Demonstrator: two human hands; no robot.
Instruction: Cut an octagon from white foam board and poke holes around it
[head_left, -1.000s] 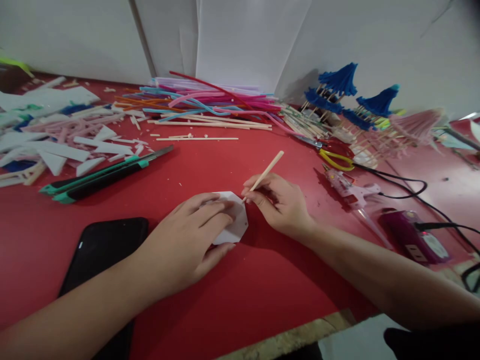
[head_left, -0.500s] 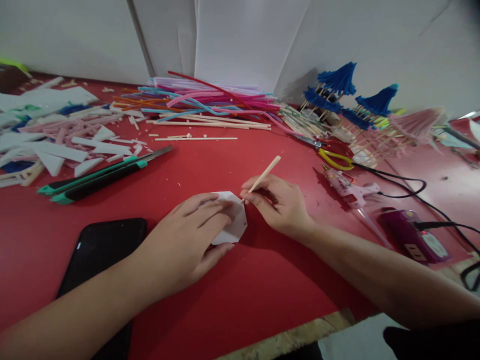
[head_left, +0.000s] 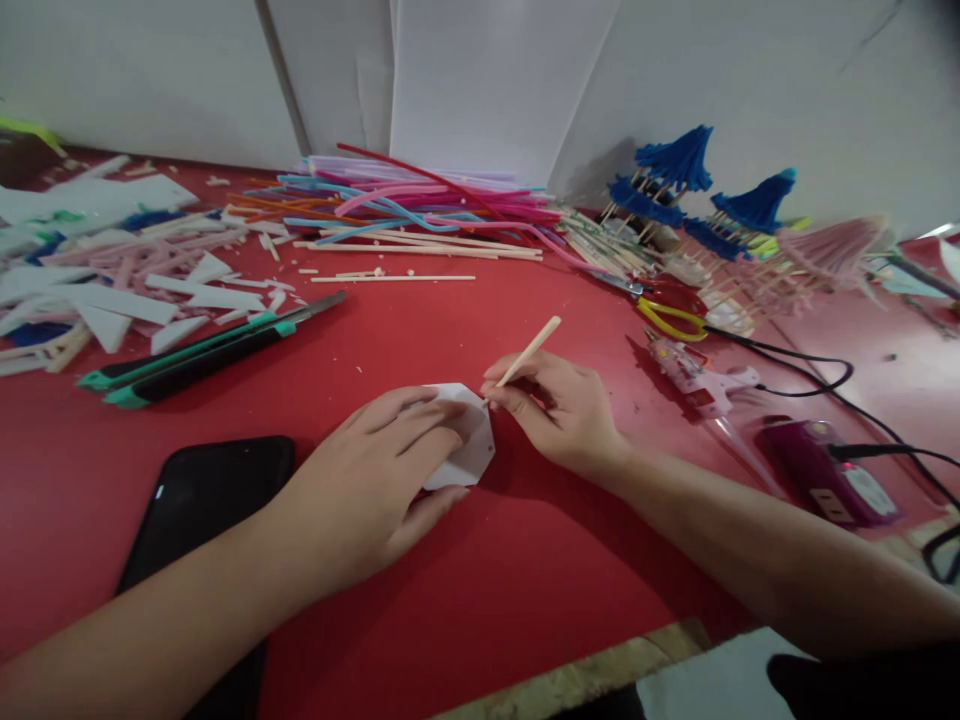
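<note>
A white many-sided piece (head_left: 469, 450) lies on the red table (head_left: 420, 640), with a small dark dot near its right corner. My left hand (head_left: 382, 465) grips this piece, fingers over its top and thumb at its lower edge; the left part of the piece is hidden beneath the fingers. Pinched between the thumb and fingers of my right hand (head_left: 559, 410) is a thin wooden stick (head_left: 531, 350). The stick slants up to the right, and its lower end is at the piece's upper right edge, partly covered by the fingertips.
A black phone (head_left: 202, 500) and green-black cutters (head_left: 202, 355) lie left, near white scraps (head_left: 112, 300). Behind are coloured pipe cleaners (head_left: 420, 200). Yellow-handled scissors (head_left: 675, 320), a glue gun (head_left: 697, 375), a purple power block (head_left: 825, 470) and blue umbrella-like shapes (head_left: 757, 210) are right.
The upper end of the stick has dipped very slightly. Both hands and the white piece hold practically the same position.
</note>
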